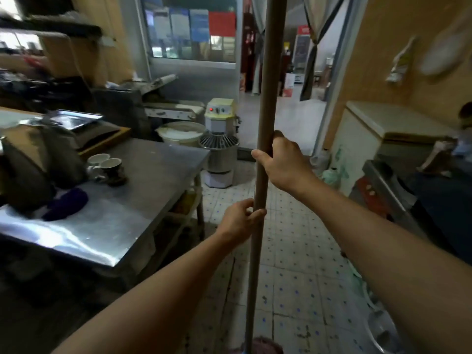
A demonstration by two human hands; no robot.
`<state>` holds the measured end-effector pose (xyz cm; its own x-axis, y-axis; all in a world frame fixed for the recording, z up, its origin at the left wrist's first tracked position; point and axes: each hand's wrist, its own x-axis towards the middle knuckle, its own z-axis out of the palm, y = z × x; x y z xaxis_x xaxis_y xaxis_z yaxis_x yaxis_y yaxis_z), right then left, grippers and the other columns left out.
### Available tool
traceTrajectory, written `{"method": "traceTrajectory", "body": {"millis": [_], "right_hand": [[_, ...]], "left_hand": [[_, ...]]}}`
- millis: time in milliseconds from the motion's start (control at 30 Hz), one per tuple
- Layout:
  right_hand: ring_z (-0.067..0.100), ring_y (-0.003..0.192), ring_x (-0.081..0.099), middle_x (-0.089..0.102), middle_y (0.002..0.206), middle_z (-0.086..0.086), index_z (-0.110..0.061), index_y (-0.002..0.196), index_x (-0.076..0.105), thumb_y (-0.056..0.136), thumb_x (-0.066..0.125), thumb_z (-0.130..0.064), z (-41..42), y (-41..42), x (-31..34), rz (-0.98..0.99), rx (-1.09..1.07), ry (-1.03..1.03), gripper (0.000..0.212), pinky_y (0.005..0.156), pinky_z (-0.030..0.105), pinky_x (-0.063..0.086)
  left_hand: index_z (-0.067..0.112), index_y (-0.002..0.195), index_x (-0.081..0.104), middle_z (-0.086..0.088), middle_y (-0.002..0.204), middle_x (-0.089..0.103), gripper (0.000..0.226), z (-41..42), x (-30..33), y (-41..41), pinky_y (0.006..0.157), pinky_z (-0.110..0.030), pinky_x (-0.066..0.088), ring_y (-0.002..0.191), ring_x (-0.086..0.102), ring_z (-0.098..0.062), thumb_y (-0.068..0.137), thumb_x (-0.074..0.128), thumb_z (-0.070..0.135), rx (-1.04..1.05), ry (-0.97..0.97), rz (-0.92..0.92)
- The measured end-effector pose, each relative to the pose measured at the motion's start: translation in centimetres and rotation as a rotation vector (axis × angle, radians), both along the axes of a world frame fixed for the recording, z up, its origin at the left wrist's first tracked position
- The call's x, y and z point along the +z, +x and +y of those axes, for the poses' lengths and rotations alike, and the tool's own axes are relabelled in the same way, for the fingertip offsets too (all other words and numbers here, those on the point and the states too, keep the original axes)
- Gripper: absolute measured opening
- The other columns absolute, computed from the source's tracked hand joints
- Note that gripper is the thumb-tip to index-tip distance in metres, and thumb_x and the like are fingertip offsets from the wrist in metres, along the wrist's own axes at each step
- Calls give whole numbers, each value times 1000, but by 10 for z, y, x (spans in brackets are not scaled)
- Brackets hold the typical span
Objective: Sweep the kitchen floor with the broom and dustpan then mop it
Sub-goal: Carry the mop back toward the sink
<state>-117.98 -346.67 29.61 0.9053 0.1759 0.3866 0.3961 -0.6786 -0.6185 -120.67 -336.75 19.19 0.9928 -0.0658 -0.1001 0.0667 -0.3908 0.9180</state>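
A long brown wooden handle (265, 93) stands nearly upright in the middle of the view. Its lower end meets a reddish mop-like head (265, 347) at the bottom edge, mostly cut off. My right hand (281, 159) grips the handle higher up, fingers wrapped round it. My left hand (241, 221) grips it lower down. The white tiled floor (301, 264) with blue dots stretches ahead. No dustpan is in view.
A steel table (143, 200) with two cups (107, 164), trays and a dark cloth stands on the left. A dough mixer (221, 139) and a bucket are ahead. A white chest freezer (378, 131) and low dark units line the right; a doorway (286, 72) opens beyond.
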Motion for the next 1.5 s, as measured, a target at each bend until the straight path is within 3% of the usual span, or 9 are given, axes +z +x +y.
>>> {"method": "traceTrajectory", "body": {"millis": [133,300,433,533,733,867,1033,1167,1500], "right_hand": [[19,86,63,59,92,4,-16,105,46,96,53,-30,35,-10,9,34,145,43,17,78,36,57],[20,87,62,58,93,5,-15,103,47,96,53,-29,83,-24,17,44,291,72,17,77,33,56],[22,92,63,61,97,8,-10,109,51,95,55,-29,138,-38,18,49,412,58,23,83,40,56],[19,90,64,62,96,7,-7,112,53,93,58,-27,178,-54,16,16,474,55,28,79,35,57],[8,79,59,55,85,-6,-16,105,48,96,53,-23,260,-97,14,49,690,61,13,70,23,53],[4,72,57,55,84,-7,-13,110,49,95,54,-21,325,-128,15,62,782,65,17,58,16,47],[15,88,58,57,94,2,-8,113,50,94,56,-17,406,-165,17,56,890,51,22,70,24,50],[14,84,58,56,93,1,-7,116,48,95,56,-18,465,-188,17,73,978,74,25,62,17,48],[0,67,52,49,80,-11,-10,114,48,96,54,-18,609,-213,27,37,1140,126,21,45,8,42]], "left_hand": [[19,125,53,-8,111,66,32,35,10,-20,85,-32,51,102,64,-19,95,51,28,87,21,-1],[20,122,57,-4,108,67,31,81,14,-43,90,-42,53,97,66,-17,94,53,31,223,16,12],[19,119,59,-4,108,67,26,128,19,-74,89,-38,53,98,65,-18,95,51,27,314,-21,-2],[17,119,59,-5,103,65,25,163,17,-100,81,-29,52,96,63,-17,97,49,22,397,-26,-26],[19,123,58,-1,106,65,30,242,8,-153,92,-37,52,99,63,-16,94,53,26,567,-15,-25],[20,110,63,1,95,65,20,297,7,-194,90,-40,53,94,64,-16,94,54,29,650,9,-59],[29,90,63,0,88,64,13,369,6,-238,87,-47,53,89,64,-21,90,57,40,748,65,-96],[33,79,63,-1,85,62,23,425,4,-264,91,-54,48,88,61,-26,74,59,56,805,31,-111],[20,113,60,0,101,61,23,550,18,-303,92,-38,48,100,59,-19,96,48,31,965,86,-151]]}}
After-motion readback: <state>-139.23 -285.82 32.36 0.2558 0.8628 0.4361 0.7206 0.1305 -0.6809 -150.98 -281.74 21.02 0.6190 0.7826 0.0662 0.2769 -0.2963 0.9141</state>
